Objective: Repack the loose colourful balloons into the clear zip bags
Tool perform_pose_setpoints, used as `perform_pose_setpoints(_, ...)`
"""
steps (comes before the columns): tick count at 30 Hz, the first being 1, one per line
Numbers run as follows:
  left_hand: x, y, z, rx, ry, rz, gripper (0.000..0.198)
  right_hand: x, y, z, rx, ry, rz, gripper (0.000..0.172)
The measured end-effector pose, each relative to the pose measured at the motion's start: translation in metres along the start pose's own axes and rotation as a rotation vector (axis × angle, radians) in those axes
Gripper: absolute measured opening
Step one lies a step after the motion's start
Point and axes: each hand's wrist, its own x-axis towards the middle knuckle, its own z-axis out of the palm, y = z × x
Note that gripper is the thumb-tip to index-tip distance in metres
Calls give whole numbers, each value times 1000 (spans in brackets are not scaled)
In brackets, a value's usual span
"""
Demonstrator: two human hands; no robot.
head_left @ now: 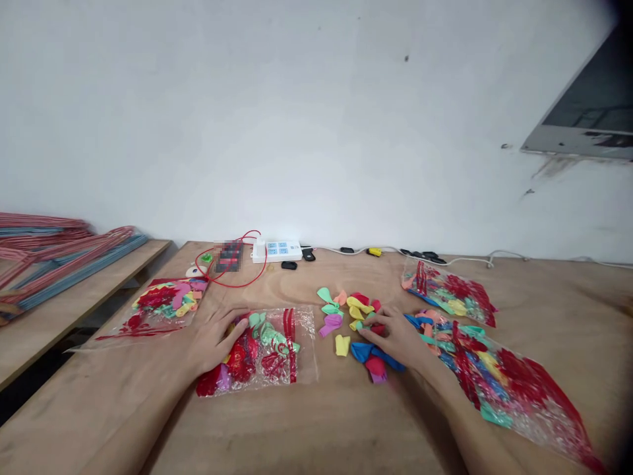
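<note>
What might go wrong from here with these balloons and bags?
The right hand touches loose balloons right beside a filled plastic bag, so they might get mixed in. The left hand presses a second plastic bag, whose slick film might slide on the plywood tabletop.

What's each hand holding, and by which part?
The left hand rests on a clear plastic bag of balloons, without a visible grip. The right hand touches loose uninflated balloons with its fingertips; whether it holds one cannot be told.

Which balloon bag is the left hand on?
The clear bag just left of the loose balloons; the left hand rests on it, and the other three lie farther out.
</note>
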Motion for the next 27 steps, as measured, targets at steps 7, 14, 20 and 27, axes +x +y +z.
perform_pose_setpoints(7,0,-2,0,2,-5,11,49,2,1,2,153,75,30,38)
perform_pose_setpoints(14,0,-6,1,-17,-31,20,46,7,4,-9,899,365,490,42)
perform_pose_setpoints(20,0,-8,1,-6,-43,18,47,10,14,-9,1040,447,543,40)
perform_pose_setpoints(27,1,-10,2,-3,-44,24,48,5,27,-14,319,494,425,43)
